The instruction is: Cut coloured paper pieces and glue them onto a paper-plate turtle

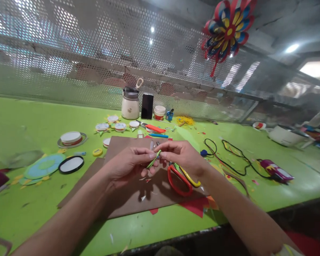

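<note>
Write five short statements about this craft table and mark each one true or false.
1. Both hands pinch a thin green strip between their fingers. True.
2. The red-handled scissors hang on the mesh wall. False: they lie on the brown cardboard under the right hand.
3. A dark phone stands beside the cream jar. True.
4. The tabletop is blue. False: it is bright green.
5. The left hand rests flat on the table. False: it is raised, holding the strip.
</note>
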A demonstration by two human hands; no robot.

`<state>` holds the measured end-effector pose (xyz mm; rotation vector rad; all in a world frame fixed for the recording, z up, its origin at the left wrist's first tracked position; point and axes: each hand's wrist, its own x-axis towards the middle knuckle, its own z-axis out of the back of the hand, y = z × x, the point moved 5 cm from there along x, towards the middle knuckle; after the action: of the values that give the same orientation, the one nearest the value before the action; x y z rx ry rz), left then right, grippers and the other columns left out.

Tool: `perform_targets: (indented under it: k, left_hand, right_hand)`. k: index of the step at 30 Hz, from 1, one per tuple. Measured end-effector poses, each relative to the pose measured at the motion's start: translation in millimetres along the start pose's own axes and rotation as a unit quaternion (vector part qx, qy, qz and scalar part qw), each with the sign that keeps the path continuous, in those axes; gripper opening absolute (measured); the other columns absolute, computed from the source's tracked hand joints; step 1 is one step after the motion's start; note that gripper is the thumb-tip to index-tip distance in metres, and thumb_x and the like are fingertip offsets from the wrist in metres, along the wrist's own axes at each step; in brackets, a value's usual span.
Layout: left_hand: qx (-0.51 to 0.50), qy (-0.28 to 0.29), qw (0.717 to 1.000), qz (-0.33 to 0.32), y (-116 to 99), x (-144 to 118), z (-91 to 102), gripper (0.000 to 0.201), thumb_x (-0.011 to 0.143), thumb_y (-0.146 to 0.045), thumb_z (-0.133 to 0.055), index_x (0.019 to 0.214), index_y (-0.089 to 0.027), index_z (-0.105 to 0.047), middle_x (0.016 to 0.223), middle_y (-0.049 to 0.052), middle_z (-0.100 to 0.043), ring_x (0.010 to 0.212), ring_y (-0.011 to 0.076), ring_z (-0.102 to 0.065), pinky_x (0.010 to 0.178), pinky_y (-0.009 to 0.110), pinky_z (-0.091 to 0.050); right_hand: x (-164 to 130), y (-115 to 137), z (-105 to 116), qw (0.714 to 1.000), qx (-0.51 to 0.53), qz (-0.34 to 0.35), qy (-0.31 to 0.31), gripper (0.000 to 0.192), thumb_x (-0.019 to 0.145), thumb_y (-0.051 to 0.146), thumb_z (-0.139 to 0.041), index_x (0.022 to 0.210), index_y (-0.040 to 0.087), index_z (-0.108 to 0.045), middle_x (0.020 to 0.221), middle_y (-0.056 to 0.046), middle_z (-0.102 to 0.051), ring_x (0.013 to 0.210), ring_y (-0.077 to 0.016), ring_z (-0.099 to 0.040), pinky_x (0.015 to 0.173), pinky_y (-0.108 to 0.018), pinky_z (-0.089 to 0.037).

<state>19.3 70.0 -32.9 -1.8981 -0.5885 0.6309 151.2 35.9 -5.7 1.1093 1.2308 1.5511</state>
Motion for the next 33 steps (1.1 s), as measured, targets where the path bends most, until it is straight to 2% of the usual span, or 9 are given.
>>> perform_targets:
  k: [6,10,12,14,18,22,25,28,33]
  left_hand:
    - [0.007,-0.007,1.0,0.001,2.7,1.3,-0.1,0.012,0.08,-0.016,-0.064,0.07,-0.009,-0.068,0.065,0.005,-0.065,0.05,0.0082,-0.059,0.04,0.013,-0.04]
    - [0.039,-0.012,0.999,0.006,3.9,1.9,-2.4,0.015,0.08,-0.024,-0.065,0.074,-0.01,-0.069,0.07,0.006,-0.067,0.054,0.0103,-0.061,0.043,0.015,-0.042]
    - [0.07,-0.037,0.997,0.002,3.3,2.0,-3.2,0.016,0.076,-0.028,-0.069,0.076,-0.012,-0.069,0.07,0.006,-0.067,0.056,0.0123,-0.062,0.044,0.017,-0.043]
    - [0.105,-0.08,0.991,-0.006,1.7,1.1,-3.4,0.018,0.074,-0.03,-0.072,0.074,-0.013,-0.068,0.064,0.004,-0.066,0.051,0.0107,-0.059,0.042,0.017,-0.041]
    - [0.155,-0.137,0.978,0.002,0.9,-2.1,-6.7,0.024,0.078,-0.034,-0.065,0.065,-0.013,-0.064,0.05,0.003,-0.061,0.04,0.0077,-0.049,0.039,0.017,-0.035]
    - [0.151,-0.123,0.981,-0.01,-0.1,-2.1,-12.8,0.025,0.079,-0.034,-0.061,0.065,-0.014,-0.062,0.057,0.004,-0.063,0.044,0.0087,-0.051,0.041,0.018,-0.037]
    - [0.138,-0.13,0.982,-0.016,-1.2,-1.3,-13.1,0.018,0.077,-0.033,-0.063,0.072,-0.015,-0.062,0.058,0.0,-0.061,0.045,0.0082,-0.049,0.043,0.019,-0.038]
    - [0.161,-0.151,0.975,-0.023,-3.1,-1.0,-10.9,0.017,0.076,-0.032,-0.065,0.073,-0.016,-0.06,0.053,-0.004,-0.054,0.044,0.0066,-0.044,0.043,0.017,-0.034]
    - [0.217,-0.138,0.966,-0.027,-2.1,-1.3,-10.6,0.019,0.077,-0.035,-0.064,0.073,-0.017,-0.06,0.05,-0.006,-0.047,0.045,0.0064,-0.039,0.043,0.017,-0.029]
  right_hand:
    - [2.0,-7.9,3.9,0.999,-0.001,-0.008,-0.034,0.013,0.075,0.02,-0.064,0.086,0.015,-0.07,0.067,0.001,-0.063,0.058,-0.009,-0.053,0.058,-0.025,-0.044]
    - [1.8,-9.3,8.3,0.997,0.018,0.003,-0.078,0.01,0.071,0.017,-0.063,0.079,0.016,-0.069,0.063,0.003,-0.06,0.055,-0.0084,-0.052,0.055,-0.024,-0.043]
    - [1.6,-10.2,11.1,0.994,0.032,0.009,-0.101,0.008,0.07,0.016,-0.063,0.076,0.016,-0.067,0.06,0.005,-0.059,0.052,-0.0078,-0.051,0.053,-0.024,-0.043]
    - [1.6,-13.0,13.5,0.992,0.049,0.004,-0.117,0.007,0.07,0.015,-0.062,0.074,0.016,-0.067,0.057,0.005,-0.058,0.05,-0.0077,-0.052,0.052,-0.023,-0.043]
    - [2.1,-24.0,15.7,0.982,0.132,-0.028,-0.133,0.005,0.067,0.015,-0.063,0.072,0.015,-0.066,0.056,0.004,-0.06,0.048,-0.0075,-0.052,0.049,-0.022,-0.045]
    - [1.7,-31.0,16.2,0.97,0.201,-0.045,-0.13,0.008,0.065,0.018,-0.067,0.072,0.014,-0.065,0.058,0.002,-0.062,0.052,-0.0092,-0.055,0.049,-0.022,-0.046]
    - [-0.1,-30.7,17.4,0.967,0.213,-0.047,-0.13,0.01,0.064,0.019,-0.069,0.072,0.014,-0.065,0.059,0.001,-0.062,0.054,-0.0102,-0.056,0.049,-0.023,-0.047]
    - [-2.0,-25.8,17.1,0.974,0.188,-0.041,-0.116,0.012,0.066,0.021,-0.069,0.074,0.014,-0.064,0.063,0.001,-0.062,0.056,-0.0103,-0.056,0.051,-0.024,-0.047]
    - [-5.2,-15.0,15.2,0.995,0.018,-0.042,-0.09,0.015,0.068,0.026,-0.071,0.072,0.014,-0.063,0.059,0.003,-0.058,0.054,-0.009,-0.053,0.052,-0.023,-0.044]
